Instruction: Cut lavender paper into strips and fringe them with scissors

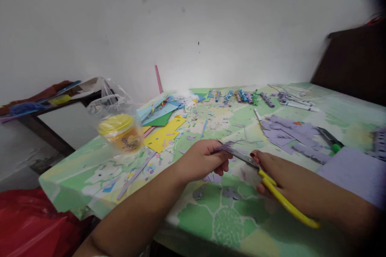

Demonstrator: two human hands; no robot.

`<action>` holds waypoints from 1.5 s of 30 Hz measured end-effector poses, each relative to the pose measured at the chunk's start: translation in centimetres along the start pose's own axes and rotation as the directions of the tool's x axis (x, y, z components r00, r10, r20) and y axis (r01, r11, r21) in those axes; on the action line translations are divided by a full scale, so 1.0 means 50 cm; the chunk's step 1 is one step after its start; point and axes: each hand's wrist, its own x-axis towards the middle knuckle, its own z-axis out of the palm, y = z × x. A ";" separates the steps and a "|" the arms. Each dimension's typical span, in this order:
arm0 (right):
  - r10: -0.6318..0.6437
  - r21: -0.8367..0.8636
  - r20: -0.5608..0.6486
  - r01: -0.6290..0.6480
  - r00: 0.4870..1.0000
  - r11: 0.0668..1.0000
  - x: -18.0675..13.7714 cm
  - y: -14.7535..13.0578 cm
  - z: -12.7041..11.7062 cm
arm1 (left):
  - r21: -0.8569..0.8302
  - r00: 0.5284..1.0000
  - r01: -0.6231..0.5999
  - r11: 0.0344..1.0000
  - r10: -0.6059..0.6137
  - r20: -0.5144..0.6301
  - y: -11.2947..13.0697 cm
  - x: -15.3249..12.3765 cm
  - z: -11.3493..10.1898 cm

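Near the middle of the table, my left hand [202, 160] pinches a small purple paper piece [227, 145] with thin cut strips at its edge. My right hand [273, 172] grips a pair of scissors [283, 200] with yellow handles. The metal blades point left and meet the purple paper right beside my left fingertips. How far the blades are apart cannot be made out. Purple paper scraps [231, 193] lie on the tablecloth below my hands. To the right of them is a pile of cut purple paper [289, 130].
A plastic-wrapped tub with a yellow lid [117, 125] stands at the left table edge. Coloured paper sheets [164, 133] and white string [185, 99] lie behind. Several curled paper rolls [241, 95] line the back. A black-and-green cutter [331, 140] and purple sheet [356, 172] are at right.
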 end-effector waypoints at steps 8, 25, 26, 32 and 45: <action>0.007 -0.025 0.025 -0.006 1.000 1.000 0.009 0.006 0.011 | -0.077 0.999 0.015 0.997 -0.011 0.046 -0.005 0.000 -0.005; 0.022 -0.052 -0.037 -0.024 0.999 0.998 0.011 0.026 -0.008 | -0.279 0.993 0.023 0.960 0.009 0.114 -0.021 0.006 -0.017; 0.025 -0.047 -0.040 -0.026 0.999 0.999 0.010 0.027 -0.007 | -0.259 0.997 -0.003 0.966 0.022 0.071 -0.019 0.005 -0.015; -0.010 -0.089 -0.045 0.006 0.999 0.996 0.002 0.026 -0.003 | -0.134 0.990 -0.137 0.981 0.133 -0.040 -0.017 -0.001 -0.010; -0.067 -0.022 0.005 0.067 0.998 0.998 -0.003 0.010 0.005 | 0.002 0.989 -0.144 0.990 0.144 0.027 -0.002 -0.013 -0.001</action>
